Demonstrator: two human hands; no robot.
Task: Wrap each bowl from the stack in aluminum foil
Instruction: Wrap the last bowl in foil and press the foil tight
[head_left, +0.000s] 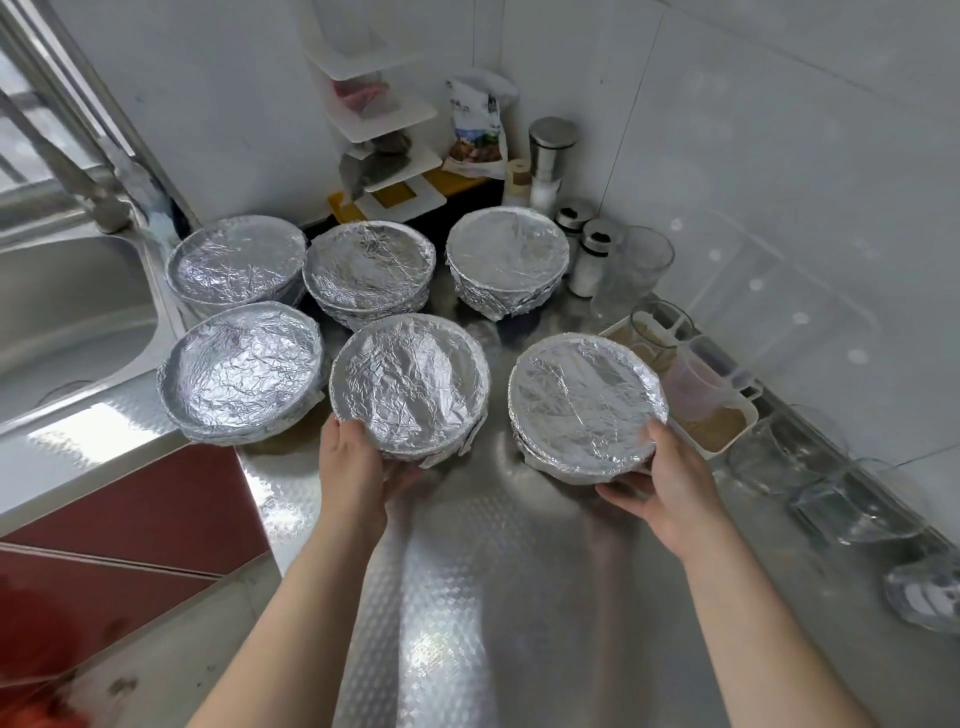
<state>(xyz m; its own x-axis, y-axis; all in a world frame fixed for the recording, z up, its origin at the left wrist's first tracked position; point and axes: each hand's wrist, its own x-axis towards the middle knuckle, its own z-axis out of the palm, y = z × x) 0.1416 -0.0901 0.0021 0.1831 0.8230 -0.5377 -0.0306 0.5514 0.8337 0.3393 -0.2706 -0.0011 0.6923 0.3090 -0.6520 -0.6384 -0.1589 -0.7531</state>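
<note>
While six bowls stand foiled right of sink: wrapping looks finished.
Left hand: grasps near bowl, nearer sink.
Right hand: grasps end bowl, farthest from sink.
Next: probably tuck loose foil underneath.

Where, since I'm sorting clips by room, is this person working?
Most likely a home kitchen: a steel sink with a faucet on the left, a steel counter, and spice shakers by the tiled wall.
</note>
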